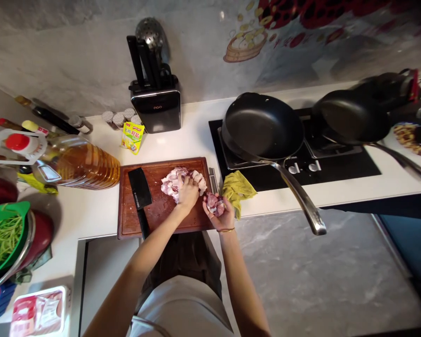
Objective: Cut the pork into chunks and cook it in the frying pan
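The right hand [218,214] is cupped palm-up at the near right corner of the cutting board [150,217], grasping a small heap of meat pieces [214,202]; the left hand [188,191] sits just at its ten o'clock, fingers curled down onto the meat pile [173,180], though whether it grips or only presses I cannot tell; the pile's long axis runs nine to three across the board, under the left hand and slightly apart from the right, so the left is nearer; a cleaver [139,189] lies flat at the pile's nine o'clock, handle toward the person; a yellow cloth [236,187] lies at the right hand's two o'clock; a frying pan [263,124] stands beyond, at one o'clock.
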`<state>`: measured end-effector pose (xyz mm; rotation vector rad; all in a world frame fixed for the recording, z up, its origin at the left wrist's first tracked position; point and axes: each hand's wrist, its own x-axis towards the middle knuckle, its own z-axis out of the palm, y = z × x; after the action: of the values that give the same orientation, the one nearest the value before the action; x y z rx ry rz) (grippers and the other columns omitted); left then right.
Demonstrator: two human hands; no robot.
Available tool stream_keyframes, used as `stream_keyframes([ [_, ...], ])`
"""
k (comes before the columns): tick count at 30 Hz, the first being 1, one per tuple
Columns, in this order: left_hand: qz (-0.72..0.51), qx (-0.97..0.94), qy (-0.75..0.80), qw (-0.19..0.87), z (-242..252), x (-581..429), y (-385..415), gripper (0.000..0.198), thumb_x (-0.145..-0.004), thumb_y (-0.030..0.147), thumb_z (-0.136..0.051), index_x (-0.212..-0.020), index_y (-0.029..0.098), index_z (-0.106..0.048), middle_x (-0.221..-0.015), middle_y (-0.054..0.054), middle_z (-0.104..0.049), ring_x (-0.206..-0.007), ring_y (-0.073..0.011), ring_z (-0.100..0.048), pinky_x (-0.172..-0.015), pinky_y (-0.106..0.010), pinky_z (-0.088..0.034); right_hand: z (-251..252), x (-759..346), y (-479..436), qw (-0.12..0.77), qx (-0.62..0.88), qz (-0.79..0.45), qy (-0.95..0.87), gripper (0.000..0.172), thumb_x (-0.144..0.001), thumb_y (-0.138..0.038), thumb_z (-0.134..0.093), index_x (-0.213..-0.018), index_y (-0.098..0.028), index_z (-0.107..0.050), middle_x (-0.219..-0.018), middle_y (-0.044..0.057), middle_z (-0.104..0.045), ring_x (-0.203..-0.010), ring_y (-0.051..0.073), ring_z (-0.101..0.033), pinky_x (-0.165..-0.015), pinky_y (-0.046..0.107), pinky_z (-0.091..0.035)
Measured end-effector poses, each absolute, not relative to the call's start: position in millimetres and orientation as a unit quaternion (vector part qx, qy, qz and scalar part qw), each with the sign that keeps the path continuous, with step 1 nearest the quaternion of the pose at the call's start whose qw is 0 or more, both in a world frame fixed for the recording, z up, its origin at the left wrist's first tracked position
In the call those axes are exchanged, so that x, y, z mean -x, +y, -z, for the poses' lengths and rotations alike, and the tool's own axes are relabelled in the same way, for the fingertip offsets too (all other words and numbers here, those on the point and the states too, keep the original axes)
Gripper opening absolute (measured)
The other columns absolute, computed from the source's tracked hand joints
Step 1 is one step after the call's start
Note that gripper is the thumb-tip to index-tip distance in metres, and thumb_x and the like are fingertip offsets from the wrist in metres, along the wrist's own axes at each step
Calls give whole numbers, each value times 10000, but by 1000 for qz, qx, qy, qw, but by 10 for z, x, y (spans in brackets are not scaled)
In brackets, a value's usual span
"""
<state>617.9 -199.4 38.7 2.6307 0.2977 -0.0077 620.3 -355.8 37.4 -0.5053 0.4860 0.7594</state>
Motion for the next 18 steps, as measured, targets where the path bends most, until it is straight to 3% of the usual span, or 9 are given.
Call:
stream_keyframes([
  [5, -49, -957, 77, 276, -423, -6113, -1649, 262, -859, 300, -490, -1066, 246, -641, -1092, -83, -659, -1161, -276, -496, -1144, -541, 32, -367, -6093, -3516, 862, 255, -367, 240, 181, -741, -374, -691, -878, -260, -657, -999, -5, -726, -1003, 181, -656, -889, 351, -524],
  [10, -44, -955, 131, 263, -416, -6165, -1216, 413, -791, 457, -594, -1156, 262, -590, -1267, -91, -570, -1216, -299, -455, -1120, -565, -30, -344, -6002, -3525, 865, 244, -366, 242, 196, -736, -370, -698, -880, -244, -657, -1008, -2, -726, -1018, 177, -652, -906, 334, -512],
  [15, -30, -964, 102, 243, -422, -6139, -1190, 174, -792, 282, -564, -953, 271, -632, -1060, -42, -663, -1109, -259, -517, -1130, -533, 0, -328, -5942, -3559, 861, 243, -372, 247, 165, -759, -362, -676, -890, -264, -651, -1022, -16, -724, -1022, 176, -653, -902, 361, -513],
  [18, -40, -969, 109, 217, -442, -6028, -1303, 247, -751, 162, -527, -964, 254, -611, -964, -47, -670, -1050, -262, -535, -1129, -524, -14, -316, -5939, -3565, 859, 242, -379, 244, 159, -764, -355, -672, -895, -268, -647, -1039, -18, -719, -1020, 176, -654, -901, 372, -514],
])
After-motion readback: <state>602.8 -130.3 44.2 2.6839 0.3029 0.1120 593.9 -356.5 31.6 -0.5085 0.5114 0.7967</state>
